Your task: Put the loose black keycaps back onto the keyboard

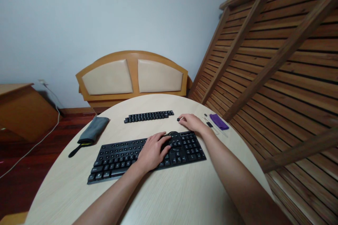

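A black keyboard (pixel 116 172) lies at a slant on the round table. In its upper rows at the left, small bare key mounts show in place of caps; the lower rows and the number pad carry caps. My left hand (pixel 153 152) rests over its middle right part, palm down, fingers spread on the keys. Beyond the keyboard, my right hand (pixel 194 123) pinches a small black keycap (pixel 178 119) between thumb and fingers at the tabletop. Just left of it, loose black keycaps (pixel 148 116) are lined up in rows.
On the pale round table (pixel 169 200), a grey pouch (pixel 93 130) with a black strap lies left. A purple cloth (pixel 219 121) and thin wire-like tools (pixel 215 126) lie right. Behind stand a padded headboard (pixel 132 77) and a leaning slatted wooden frame (pixel 277 77).
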